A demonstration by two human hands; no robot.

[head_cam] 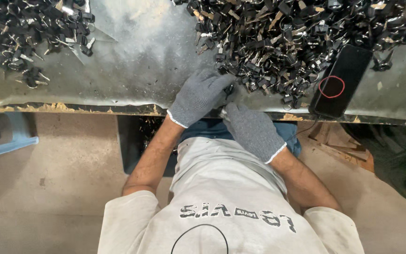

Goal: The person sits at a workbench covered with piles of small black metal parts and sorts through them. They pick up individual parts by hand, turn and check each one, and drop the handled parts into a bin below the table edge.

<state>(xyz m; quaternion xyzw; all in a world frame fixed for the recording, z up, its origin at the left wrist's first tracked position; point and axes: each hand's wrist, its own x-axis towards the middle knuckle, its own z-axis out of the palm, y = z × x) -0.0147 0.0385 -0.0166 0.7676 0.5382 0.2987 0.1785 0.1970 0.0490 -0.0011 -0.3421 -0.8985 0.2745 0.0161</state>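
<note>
I see my left hand [200, 96] in a grey knitted glove lying on the worn, scratched grey metal desk [142, 61], its fingers curled down at the near edge of the big heap of black-headed keys on metal rings [297, 42]. The fingertips close on a small black-headed key [230, 88] at the fringe of that heap, so this hand is clamped on it. My right hand [252, 129], gloved the same way, sits just below and right of the left, at the desk's front edge. Its fingers are folded together around a small shiny metal piece [223, 113] that peeks out at the top of the fist; I cannot tell just what that piece is. The two hands are touching or very nearly so.

The big heap spreads across the upper right of the desk. A second, smaller heap of black-headed keys [24, 37] lies well apart at the upper left, with bare metal between the two. A black smartphone [341, 80], screen dark, rests to the right of my hands with its upper end against the big heap. The desk's front edge [71, 108] is chipped and ragged. Below it I see my pale printed shirt [226, 207] and the dusty concrete floor [57, 169].
</note>
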